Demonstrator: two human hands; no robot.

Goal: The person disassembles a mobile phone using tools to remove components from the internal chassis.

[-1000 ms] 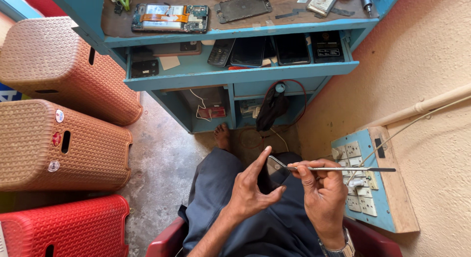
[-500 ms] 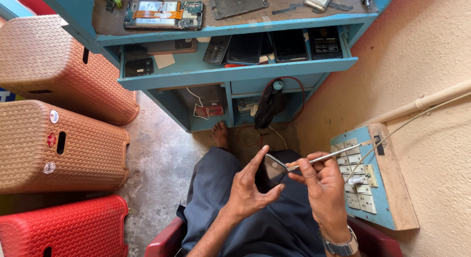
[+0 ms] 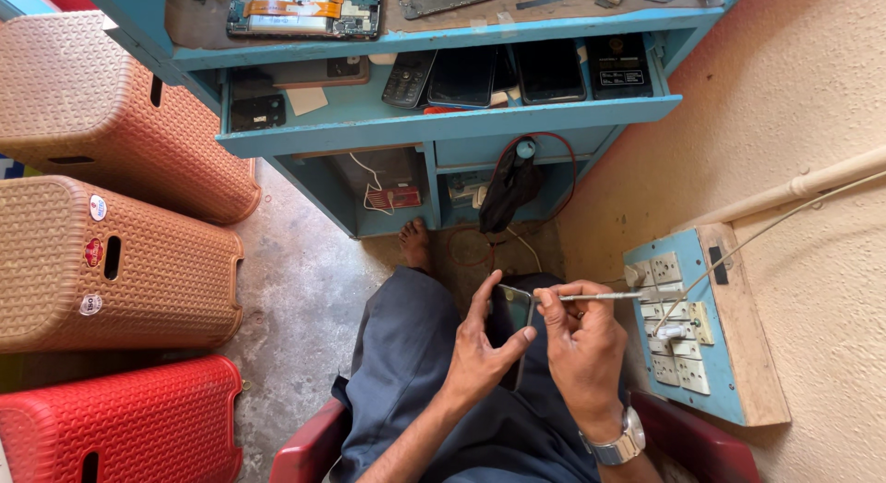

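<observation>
Blue-painted wood fills the far side of the scene: a blue wooden workbench with an open shelf of dark flat handsets and, on its top at the far edge, an opened phone with its circuit board showing. To the left stand three woven-pattern plastic stools, two tan-brown ones and, nearest, a red one. On the right, against the peach rough-plastered wall, hangs a blue wooden board of white sockets and switches, with a pale pipe running above it. Near the bottom, the person sits on a red chair, dark blue trousers across the lap, one bare foot on the grey concrete floor under the bench. Now to the hands, close together over the lap: the left hand cradles a small dark flat phone, thumb on its near edge, forefinger raised along its left side, the other fingers hidden behind it. The right hand, a silver metal wristwatch at its wrist, is pinched shut around a thin silver metal tool, which lies level and points left, its tip at the phone's right edge; whether it is tweezers or a screwdriver I cannot tell. The phone sits between the two hands, just above the trousers.
</observation>
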